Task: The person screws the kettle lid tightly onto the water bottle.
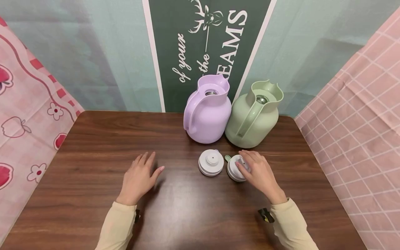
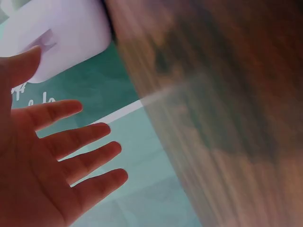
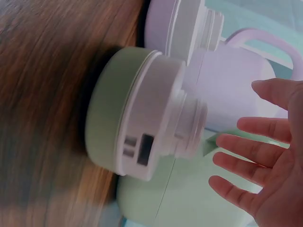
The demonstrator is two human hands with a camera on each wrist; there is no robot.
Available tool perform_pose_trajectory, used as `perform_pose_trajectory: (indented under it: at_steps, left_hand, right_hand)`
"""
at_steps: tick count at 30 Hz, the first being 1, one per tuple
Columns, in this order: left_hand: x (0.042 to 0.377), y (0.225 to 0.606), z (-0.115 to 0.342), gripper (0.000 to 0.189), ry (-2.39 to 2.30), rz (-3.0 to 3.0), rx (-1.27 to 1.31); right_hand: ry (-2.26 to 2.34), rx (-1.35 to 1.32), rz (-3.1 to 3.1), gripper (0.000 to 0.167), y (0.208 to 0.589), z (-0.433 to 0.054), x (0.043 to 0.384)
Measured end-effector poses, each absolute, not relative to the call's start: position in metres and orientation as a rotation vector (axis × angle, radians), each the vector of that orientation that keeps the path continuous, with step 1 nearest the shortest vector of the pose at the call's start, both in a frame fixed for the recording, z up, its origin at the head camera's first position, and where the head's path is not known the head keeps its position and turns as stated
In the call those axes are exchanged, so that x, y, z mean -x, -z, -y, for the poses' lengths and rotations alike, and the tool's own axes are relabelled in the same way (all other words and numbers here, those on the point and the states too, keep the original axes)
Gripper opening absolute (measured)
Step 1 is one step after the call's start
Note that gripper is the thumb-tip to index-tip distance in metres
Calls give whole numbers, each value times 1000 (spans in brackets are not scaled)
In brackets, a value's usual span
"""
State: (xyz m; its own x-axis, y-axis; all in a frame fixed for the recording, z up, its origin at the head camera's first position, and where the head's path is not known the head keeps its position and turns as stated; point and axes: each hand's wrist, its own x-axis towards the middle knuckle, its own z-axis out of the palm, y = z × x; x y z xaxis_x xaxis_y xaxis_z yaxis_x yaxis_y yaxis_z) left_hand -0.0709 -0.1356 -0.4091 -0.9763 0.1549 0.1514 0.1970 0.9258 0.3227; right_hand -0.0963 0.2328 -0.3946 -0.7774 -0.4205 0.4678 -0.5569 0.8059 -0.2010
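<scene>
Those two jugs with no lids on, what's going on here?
A person's right hand hovers over the green lid without gripping it. The left hand is held out over the table, holding nothing. That lid and the purple lid rest there white side up, in front of the purple jug and green jug, both uncovered.

Round white-and-green plastic lid [image 1: 233, 171]: I'm seeing it sitting green side down, its stepped white side facing up.
Round white-and-lilac plastic lid [image 1: 207, 165]: resting the same way, just left of it.
Round-bodied lilac plastic jug [image 1: 210, 119]: standing upright and uncovered behind the lids.
Round-bodied pale-green plastic jug [image 1: 264, 122]: standing likewise, just to its right.
</scene>
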Motion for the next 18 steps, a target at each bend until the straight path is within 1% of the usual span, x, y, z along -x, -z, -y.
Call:
perform_pose_trajectory:
  at_steps: [8,18]
  left_hand:
    - [88,383,124,55,536,2978,303]
    - [107,347,115,58,648,3131,303]
  right_hand:
    - [-461,-786,2590,35,390,-219,99]
    - [-480,-854,2656,35,383,-205,102]
